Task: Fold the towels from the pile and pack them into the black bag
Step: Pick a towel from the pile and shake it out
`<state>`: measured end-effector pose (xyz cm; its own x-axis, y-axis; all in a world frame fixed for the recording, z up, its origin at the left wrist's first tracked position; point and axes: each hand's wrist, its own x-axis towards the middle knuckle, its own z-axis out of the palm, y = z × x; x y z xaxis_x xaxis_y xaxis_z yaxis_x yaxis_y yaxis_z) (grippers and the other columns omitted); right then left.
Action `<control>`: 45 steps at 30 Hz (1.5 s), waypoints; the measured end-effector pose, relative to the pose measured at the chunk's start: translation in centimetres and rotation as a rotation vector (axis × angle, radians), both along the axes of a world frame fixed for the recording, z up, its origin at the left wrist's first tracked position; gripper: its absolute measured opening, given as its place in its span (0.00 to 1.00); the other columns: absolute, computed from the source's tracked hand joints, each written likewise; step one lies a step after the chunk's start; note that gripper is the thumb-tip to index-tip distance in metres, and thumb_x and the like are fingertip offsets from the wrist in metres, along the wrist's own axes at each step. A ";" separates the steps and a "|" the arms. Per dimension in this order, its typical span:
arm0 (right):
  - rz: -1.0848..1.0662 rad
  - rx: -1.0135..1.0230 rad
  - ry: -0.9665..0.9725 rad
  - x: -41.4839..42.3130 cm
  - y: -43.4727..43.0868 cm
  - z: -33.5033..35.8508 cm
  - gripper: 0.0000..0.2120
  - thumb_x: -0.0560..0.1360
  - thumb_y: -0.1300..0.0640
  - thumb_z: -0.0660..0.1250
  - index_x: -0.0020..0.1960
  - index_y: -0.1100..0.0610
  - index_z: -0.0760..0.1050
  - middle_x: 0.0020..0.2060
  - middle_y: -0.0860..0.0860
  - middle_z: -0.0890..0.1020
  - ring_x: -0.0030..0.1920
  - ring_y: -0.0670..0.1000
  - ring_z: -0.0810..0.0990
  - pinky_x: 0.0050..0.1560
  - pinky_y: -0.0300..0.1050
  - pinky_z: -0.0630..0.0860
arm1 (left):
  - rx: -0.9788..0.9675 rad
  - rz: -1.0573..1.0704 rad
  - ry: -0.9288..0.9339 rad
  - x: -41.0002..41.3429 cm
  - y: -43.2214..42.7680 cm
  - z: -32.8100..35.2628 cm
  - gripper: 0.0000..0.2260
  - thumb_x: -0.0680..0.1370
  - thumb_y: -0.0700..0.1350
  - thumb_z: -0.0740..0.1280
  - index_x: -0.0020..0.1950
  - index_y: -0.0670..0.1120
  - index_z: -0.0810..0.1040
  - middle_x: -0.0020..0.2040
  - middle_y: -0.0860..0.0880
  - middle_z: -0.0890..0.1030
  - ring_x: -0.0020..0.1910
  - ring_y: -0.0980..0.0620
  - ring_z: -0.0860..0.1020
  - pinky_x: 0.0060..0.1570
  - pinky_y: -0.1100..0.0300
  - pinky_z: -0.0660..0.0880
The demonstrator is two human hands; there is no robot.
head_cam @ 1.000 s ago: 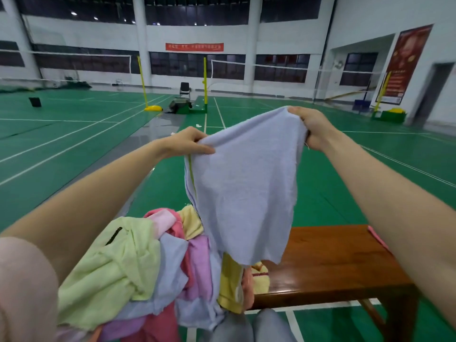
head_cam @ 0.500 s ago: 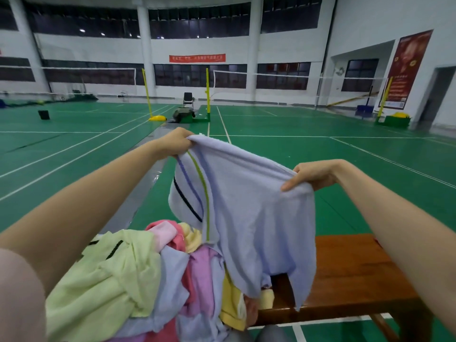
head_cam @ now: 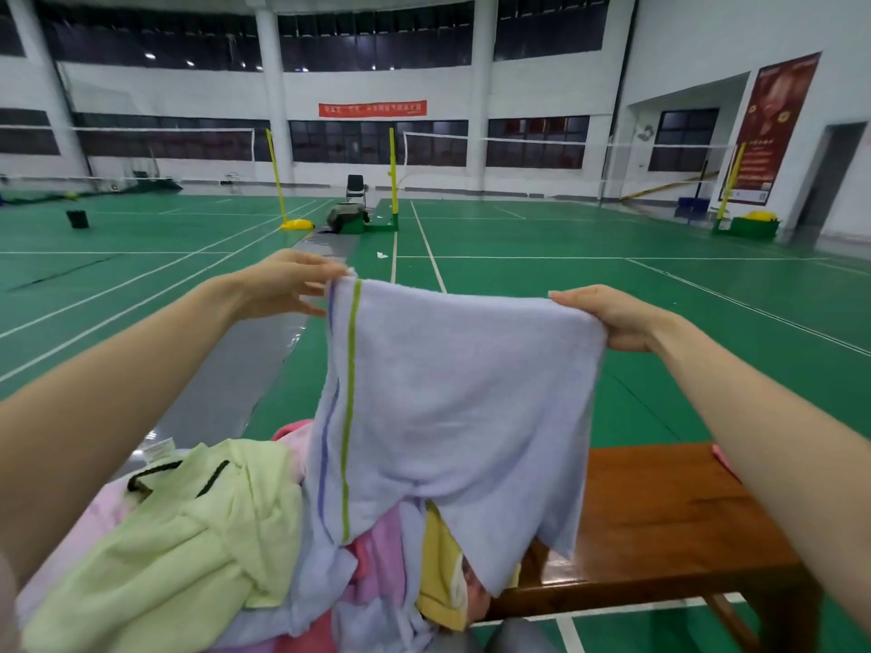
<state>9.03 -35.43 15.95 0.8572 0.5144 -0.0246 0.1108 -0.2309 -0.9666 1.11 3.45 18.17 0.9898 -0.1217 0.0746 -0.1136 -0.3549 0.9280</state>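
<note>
Both arms stretched forward, hands well apart, a pale lavender towel (head_cam: 452,407) held up between them by its top edge. Left hand (head_cam: 287,287) at the towel's upper left corner, thumb and forefinger pinching the cloth, other fingers spread loosely below. Right hand (head_cam: 612,318) at the upper right corner, fingers curled over the edge and gripping it. Towel hanging down in front, slightly sagging along the top, with a green stripe (head_cam: 349,407) and a thinner purple stripe (head_cam: 330,407) running down near its left side. Lower tip of the towel drooping in a point over the front edge of a wooden bench (head_cam: 669,520), lower left part brushing the pile of towels (head_cam: 198,549) underneath. Pile heaped at the lower left: a light green towel (head_cam: 165,558) with dark stripes on top, pink, lilac and yellow ones crumpled beside and beneath it, partly hidden behind the held towel. Small pink scrap of cloth (head_cam: 723,457) just visible at the bench's far right, next to the right forearm. No black bag in sight. Behind, a green sports floor (head_cam: 565,299) with white court lines, yellow net posts (head_cam: 392,172), a chair (head_cam: 356,186) far back, a red banner (head_cam: 372,108) on the white wall and a tall red poster (head_cam: 773,129) at the right.
</note>
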 end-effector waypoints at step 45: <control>-0.189 0.412 0.228 -3.1 11.8 2.5 0.04 0.76 0.69 0.61 0.44 0.67 0.74 0.36 0.57 0.77 0.35 0.51 0.77 0.30 0.39 0.78 | -0.095 0.178 -0.077 -0.1 -14.9 1.3 0.10 0.76 0.45 0.68 0.47 0.37 0.76 0.37 0.46 0.75 0.32 0.54 0.74 0.30 0.67 0.77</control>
